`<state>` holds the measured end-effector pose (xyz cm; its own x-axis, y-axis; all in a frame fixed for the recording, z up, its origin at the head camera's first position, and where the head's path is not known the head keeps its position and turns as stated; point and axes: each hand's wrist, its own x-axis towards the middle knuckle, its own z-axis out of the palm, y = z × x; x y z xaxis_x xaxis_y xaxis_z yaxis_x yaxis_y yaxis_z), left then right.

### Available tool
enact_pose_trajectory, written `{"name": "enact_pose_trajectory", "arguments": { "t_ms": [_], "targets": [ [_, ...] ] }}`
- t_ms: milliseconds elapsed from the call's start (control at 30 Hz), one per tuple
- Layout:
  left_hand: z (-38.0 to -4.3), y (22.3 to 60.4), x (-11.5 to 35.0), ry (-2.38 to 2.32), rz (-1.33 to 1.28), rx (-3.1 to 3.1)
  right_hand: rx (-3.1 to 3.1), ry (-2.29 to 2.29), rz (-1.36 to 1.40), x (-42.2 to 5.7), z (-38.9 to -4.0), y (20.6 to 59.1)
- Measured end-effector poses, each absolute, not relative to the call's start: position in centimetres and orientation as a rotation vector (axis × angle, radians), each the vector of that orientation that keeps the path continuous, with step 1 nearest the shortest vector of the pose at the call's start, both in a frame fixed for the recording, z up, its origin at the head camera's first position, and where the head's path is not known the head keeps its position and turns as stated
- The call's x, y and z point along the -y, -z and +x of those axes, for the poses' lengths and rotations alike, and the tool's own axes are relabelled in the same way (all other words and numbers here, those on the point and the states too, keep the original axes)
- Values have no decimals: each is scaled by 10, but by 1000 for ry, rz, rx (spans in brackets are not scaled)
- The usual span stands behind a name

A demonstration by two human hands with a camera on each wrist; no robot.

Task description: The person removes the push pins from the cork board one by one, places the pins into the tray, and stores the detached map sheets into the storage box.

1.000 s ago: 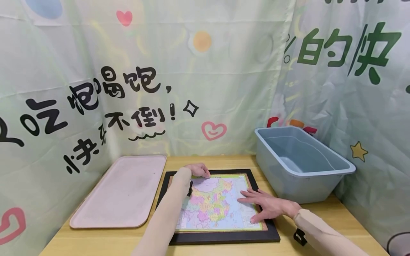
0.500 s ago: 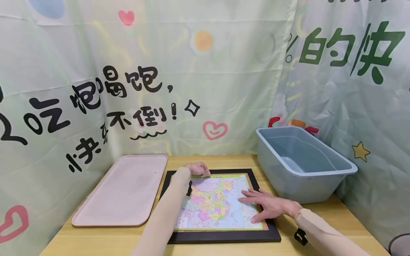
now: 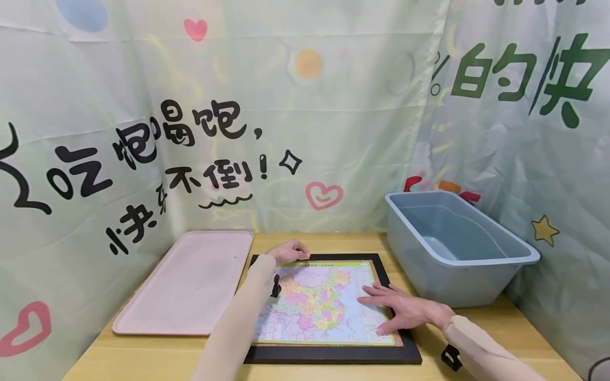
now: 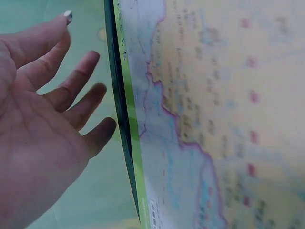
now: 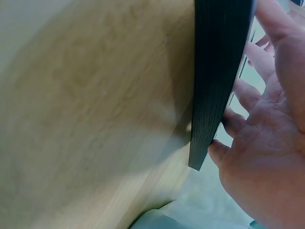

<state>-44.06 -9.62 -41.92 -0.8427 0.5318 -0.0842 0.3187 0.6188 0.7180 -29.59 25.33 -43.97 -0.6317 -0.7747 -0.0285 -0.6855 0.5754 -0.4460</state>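
Note:
A map (image 3: 310,301) printed in several colours lies flat inside a black frame (image 3: 333,354) on the wooden table. My left hand (image 3: 288,252) is over the frame's far edge. In the left wrist view, its thumb and forefinger pinch a tiny white-and-dark piece (image 4: 68,17), too small to identify, while the other fingers curve loosely. My right hand (image 3: 405,308) rests with spread fingers across the map's right border and the frame. From the right wrist view, its fingers lie along the dark side of the frame (image 5: 214,86), fingertips partly hidden.
A pink tray (image 3: 190,286) lies left of the frame. To the right stands a deep blue-grey tub (image 3: 443,280), close to my right hand. Printed cloth (image 3: 286,106) hangs behind the wooden table (image 3: 152,360) and along its sides.
My left hand has drawn slightly left and up from the map's far edge. The right hand keeps its place on the map. The whole head view has shifted a little.

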Motion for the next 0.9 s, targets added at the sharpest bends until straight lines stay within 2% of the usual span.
{"name": "enact_pose_trajectory", "arguments": {
  "t_ms": [300, 900],
  "targets": [
    [-439, 423, 103, -1393, 640, -2340, -2574, 605, -1215, -254, -295, 439],
    [-439, 423, 138, -1632, 541, -2299, -2595, 596, -1261, -254, -296, 440]
  ]
}}
